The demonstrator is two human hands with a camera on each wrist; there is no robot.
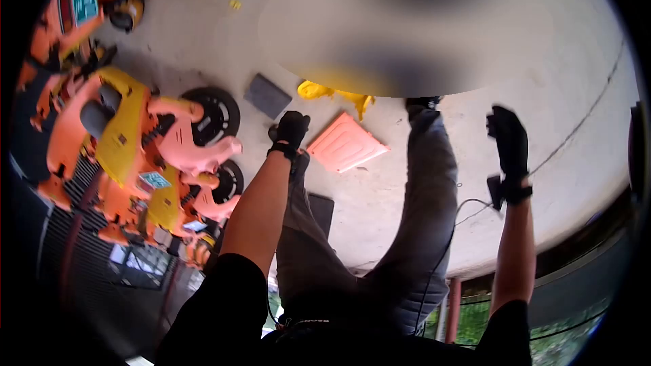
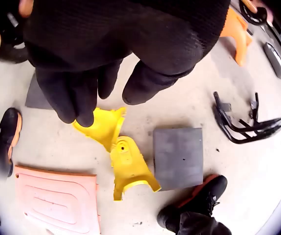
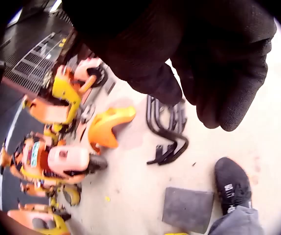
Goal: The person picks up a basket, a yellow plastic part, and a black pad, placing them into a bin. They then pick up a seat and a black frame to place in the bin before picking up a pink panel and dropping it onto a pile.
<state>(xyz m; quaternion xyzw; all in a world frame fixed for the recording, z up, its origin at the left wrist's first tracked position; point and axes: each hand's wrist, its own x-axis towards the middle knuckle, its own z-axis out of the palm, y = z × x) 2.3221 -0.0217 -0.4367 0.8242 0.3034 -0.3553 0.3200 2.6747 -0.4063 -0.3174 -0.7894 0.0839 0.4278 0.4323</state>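
Both hands wear black gloves and hold nothing. My left hand (image 1: pixel 291 130) is above the floor near a grey square pad (image 1: pixel 268 96) and a pink-orange panel (image 1: pixel 348 142); in the left wrist view its fingers (image 2: pixel 76 93) hang down, loosely bent, over a yellow plastic part (image 2: pixel 130 166), not touching it as far as I can tell. My right hand (image 1: pixel 508 141) is out to the right over bare floor, fingers loosely bent. In the right wrist view, black metal tubing (image 3: pixel 165 132) lies on the floor beyond the fingers (image 3: pixel 224 103).
Orange and yellow scooters (image 1: pixel 122 135) stand at the left. An orange fender-like part (image 3: pixel 108 127) and another grey pad (image 3: pixel 187 209) lie on the floor. A blurred oval covers the top of the head view. Someone's shoe (image 2: pixel 8 132) shows at left in the left wrist view.
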